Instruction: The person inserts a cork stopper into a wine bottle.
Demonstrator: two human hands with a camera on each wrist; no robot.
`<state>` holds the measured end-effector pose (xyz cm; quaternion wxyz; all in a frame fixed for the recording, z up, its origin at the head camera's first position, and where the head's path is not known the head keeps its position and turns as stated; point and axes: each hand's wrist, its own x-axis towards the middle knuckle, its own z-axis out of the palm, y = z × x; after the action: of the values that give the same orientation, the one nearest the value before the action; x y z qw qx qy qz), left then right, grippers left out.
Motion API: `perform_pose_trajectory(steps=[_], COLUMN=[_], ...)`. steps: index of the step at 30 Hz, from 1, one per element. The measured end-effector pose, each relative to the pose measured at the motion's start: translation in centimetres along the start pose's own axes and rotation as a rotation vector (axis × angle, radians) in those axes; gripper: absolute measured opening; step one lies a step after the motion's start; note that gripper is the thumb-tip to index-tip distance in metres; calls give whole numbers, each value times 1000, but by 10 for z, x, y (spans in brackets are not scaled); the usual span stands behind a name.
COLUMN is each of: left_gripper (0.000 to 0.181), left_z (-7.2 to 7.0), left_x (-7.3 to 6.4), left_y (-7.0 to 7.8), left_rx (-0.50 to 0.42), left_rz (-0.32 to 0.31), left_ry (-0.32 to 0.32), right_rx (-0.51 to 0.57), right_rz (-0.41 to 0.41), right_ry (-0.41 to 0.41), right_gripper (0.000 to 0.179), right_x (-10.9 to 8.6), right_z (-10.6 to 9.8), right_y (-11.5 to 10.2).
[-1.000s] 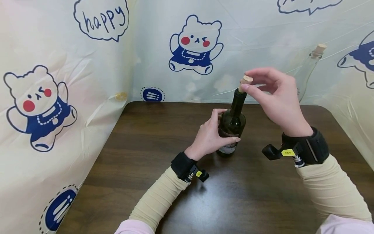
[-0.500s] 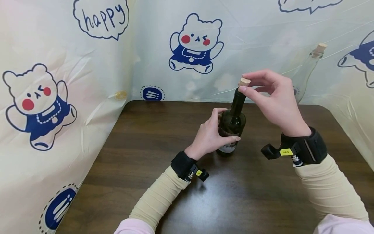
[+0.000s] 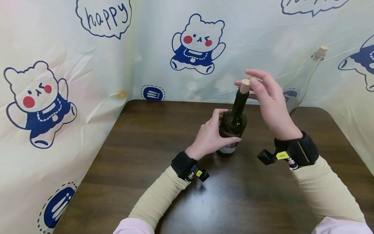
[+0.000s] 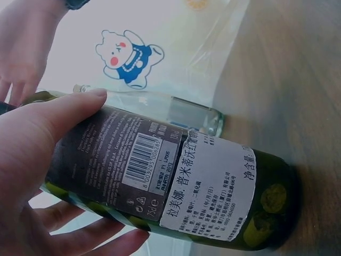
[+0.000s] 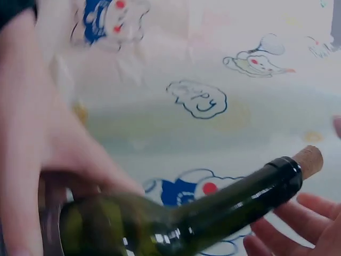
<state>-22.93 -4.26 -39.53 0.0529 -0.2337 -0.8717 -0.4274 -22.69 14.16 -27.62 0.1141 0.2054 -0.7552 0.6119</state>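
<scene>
A dark green wine bottle (image 3: 234, 122) stands on the table, leaning slightly in the head view. My left hand (image 3: 208, 139) grips its body, thumb across the front and fingers around the far side. In the left wrist view a dark label with a barcode and a white label (image 4: 210, 189) show on the glass. A cork (image 5: 310, 161) sits in the mouth, partly sticking out. Around the neck top hovers my right hand (image 3: 273, 109), its fingers extended behind the cork and its thumb beside it. The right wrist view shows these fingers (image 5: 314, 210) loose, not pinching the cork.
Behind the right hand stands a clear glass bottle (image 3: 305, 76) with its own cork (image 3: 323, 50), near the table's back edge. A dark wooden table (image 3: 140, 146) lies beneath. A cartoon-printed sheet (image 3: 152, 58) hangs close along its back and sides.
My right fingers have let go of the cork and spread apart, and the hand has shifted slightly left. The cork stays in the neck. My left hand keeps its grip.
</scene>
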Motion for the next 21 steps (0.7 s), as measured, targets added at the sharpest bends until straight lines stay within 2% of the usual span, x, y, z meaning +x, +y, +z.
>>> perform_pose_trajectory(steps=[4, 8, 15, 21], left_gripper=[97, 98, 99, 98], left_z=[0, 1, 3, 1], left_x=[0, 0, -2, -1], left_y=[0, -2, -2, 0], left_rx=[-1, -8, 2, 11], left_rz=[-4, -4, 2, 24], left_ry=[-5, -3, 8, 20], right_rx=[199, 301, 381, 392], right_rz=[157, 279, 299, 306], right_ry=[-116, -207, -244, -304], right_gripper=[62, 72, 63, 65], right_x=[10, 19, 21, 23], right_z=[2, 8, 15, 15], right_y=[3, 8, 15, 17])
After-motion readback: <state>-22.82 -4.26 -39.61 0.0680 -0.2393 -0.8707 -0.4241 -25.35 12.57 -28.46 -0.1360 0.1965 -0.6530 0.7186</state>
